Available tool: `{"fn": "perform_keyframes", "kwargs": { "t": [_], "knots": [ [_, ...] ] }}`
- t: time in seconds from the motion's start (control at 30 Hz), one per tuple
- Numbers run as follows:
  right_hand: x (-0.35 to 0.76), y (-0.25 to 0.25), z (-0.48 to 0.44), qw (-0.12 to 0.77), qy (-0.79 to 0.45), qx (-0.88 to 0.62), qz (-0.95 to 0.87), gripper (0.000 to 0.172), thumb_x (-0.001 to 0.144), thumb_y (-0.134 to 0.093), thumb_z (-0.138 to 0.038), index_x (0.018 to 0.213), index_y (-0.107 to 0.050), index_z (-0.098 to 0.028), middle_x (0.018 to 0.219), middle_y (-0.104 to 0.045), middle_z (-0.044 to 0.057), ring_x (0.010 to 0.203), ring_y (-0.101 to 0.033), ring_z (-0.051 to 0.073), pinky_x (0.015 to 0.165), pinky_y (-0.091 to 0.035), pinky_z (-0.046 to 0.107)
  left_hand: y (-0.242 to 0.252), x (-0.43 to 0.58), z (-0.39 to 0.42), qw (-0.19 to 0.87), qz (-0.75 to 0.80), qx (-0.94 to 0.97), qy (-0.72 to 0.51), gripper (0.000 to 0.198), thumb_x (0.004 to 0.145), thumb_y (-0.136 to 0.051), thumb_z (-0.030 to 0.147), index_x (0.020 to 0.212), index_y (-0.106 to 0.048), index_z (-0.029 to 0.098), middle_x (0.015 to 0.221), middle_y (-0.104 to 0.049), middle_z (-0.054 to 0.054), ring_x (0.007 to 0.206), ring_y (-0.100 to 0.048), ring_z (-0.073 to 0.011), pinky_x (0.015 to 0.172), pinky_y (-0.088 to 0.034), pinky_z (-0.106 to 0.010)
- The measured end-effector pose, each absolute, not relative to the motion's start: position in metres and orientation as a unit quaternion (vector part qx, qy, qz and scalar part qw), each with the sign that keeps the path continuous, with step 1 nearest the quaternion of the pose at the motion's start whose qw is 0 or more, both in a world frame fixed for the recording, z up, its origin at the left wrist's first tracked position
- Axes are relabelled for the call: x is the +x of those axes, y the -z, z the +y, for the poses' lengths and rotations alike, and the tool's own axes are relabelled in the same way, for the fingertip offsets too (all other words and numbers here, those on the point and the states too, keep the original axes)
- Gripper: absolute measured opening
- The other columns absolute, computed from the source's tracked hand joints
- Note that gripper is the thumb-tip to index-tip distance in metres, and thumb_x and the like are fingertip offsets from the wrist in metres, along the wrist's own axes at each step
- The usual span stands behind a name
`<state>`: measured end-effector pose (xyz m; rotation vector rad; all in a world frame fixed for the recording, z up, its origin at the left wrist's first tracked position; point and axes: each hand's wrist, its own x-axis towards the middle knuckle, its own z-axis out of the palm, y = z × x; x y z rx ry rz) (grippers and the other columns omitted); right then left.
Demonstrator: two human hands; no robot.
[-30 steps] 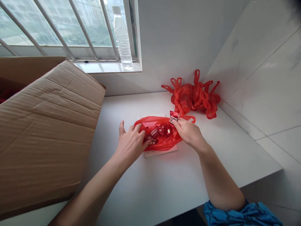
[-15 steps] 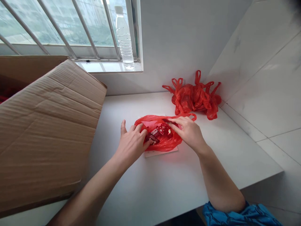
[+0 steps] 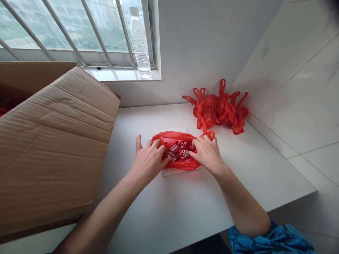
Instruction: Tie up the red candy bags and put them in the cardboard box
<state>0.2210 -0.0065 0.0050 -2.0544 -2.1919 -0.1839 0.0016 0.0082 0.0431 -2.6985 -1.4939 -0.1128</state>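
A red plastic bag [image 3: 189, 164] lies with its mouth spread on a flat white object [image 3: 172, 172] on the table. Inside it are several small red wrapped packets [image 3: 183, 145], one with a black-and-white printed square. My left hand [image 3: 150, 155] is closed on the bag's left rim, its thumb inside and one finger sticking up. On the other side, my right hand [image 3: 208, 152] grips the right rim near a handle loop, with the thumb reaching in over the packets.
Several tied red plastic bags [image 3: 222, 109] sit at the back of the white table [image 3: 148, 211], by the wall. A large cardboard box [image 3: 53, 151] stands open at the left with red things inside. A clear bottle [image 3: 140, 46] is on the windowsill.
My right hand has moved left and slightly down, now gripping the bag's right rim and drawing it inward. The packet with the printed square now shows. My left hand stays put.
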Motion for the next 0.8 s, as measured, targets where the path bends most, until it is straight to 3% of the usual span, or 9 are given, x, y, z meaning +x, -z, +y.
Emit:
{"fn": "perform_keyframes", "kwargs": {
  "t": [0.2,0.37,0.47,0.53,0.67,0.8],
  "knots": [
    [0.222,-0.002,-0.006,0.075,0.06,-0.67,-0.736,0.012,0.093,-0.061,-0.027,0.099,-0.067,-0.018,0.096,-0.071,0.008,0.099,-0.056,0.03,0.09,-0.036,0.049,-0.043,-0.001,0.009,0.027,-0.486,-0.873,0.042,0.024,0.092,-0.058,0.041,0.085,-0.068,0.02,0.109,-0.068,-0.009,0.095,-0.066,-0.0287,0.115,-0.01,-0.071],
    [0.215,0.005,0.002,0.099,0.073,-0.624,-0.771,0.033,0.099,-0.051,-0.018,0.126,-0.063,-0.031,0.101,-0.068,0.006,0.099,-0.054,0.028,0.09,-0.033,0.046,-0.044,0.0,0.009,0.02,-0.497,-0.867,0.034,0.022,0.092,-0.06,0.04,0.099,-0.066,0.02,0.111,-0.069,-0.009,0.099,-0.065,-0.0295,0.116,-0.009,-0.071],
    [0.211,0.008,0.006,0.087,0.066,-0.6,-0.793,0.044,0.096,-0.05,-0.009,0.13,-0.061,-0.033,0.102,-0.066,0.006,0.098,-0.054,0.026,0.089,-0.032,0.043,-0.044,0.001,0.009,0.022,-0.502,-0.864,0.024,0.027,0.093,-0.059,0.041,0.108,-0.064,0.02,0.114,-0.069,-0.01,0.101,-0.065,-0.0298,0.116,-0.009,-0.07],
    [0.211,0.007,0.007,0.088,0.063,-0.598,-0.794,0.039,0.094,-0.052,-0.009,0.124,-0.063,-0.031,0.099,-0.066,0.005,0.097,-0.055,0.025,0.088,-0.032,0.042,-0.045,0.001,0.01,0.022,-0.504,-0.863,0.02,0.028,0.093,-0.058,0.041,0.111,-0.064,0.02,0.115,-0.069,-0.01,0.102,-0.065,-0.0298,0.116,-0.009,-0.07],
    [0.219,-0.001,0.007,0.122,0.065,-0.605,-0.784,0.01,0.093,-0.06,-0.017,0.097,-0.066,-0.024,0.094,-0.068,0.003,0.093,-0.056,0.025,0.085,-0.032,0.04,-0.046,0.0,0.009,0.024,-0.499,-0.866,0.024,0.026,0.093,-0.059,0.04,0.109,-0.065,0.02,0.113,-0.07,-0.01,0.101,-0.065,-0.0303,0.115,-0.009,-0.072],
    [0.228,-0.013,0.004,0.219,0.047,-0.616,-0.755,0.011,0.096,-0.059,-0.025,0.087,-0.065,-0.023,0.092,-0.069,0.002,0.089,-0.058,0.023,0.09,-0.031,0.04,-0.046,-0.002,0.01,0.03,-0.485,-0.873,0.05,0.023,0.094,-0.057,0.039,0.104,-0.067,0.022,0.118,-0.068,-0.01,0.102,-0.064,-0.0297,0.114,-0.011,-0.071]
  ]
}}
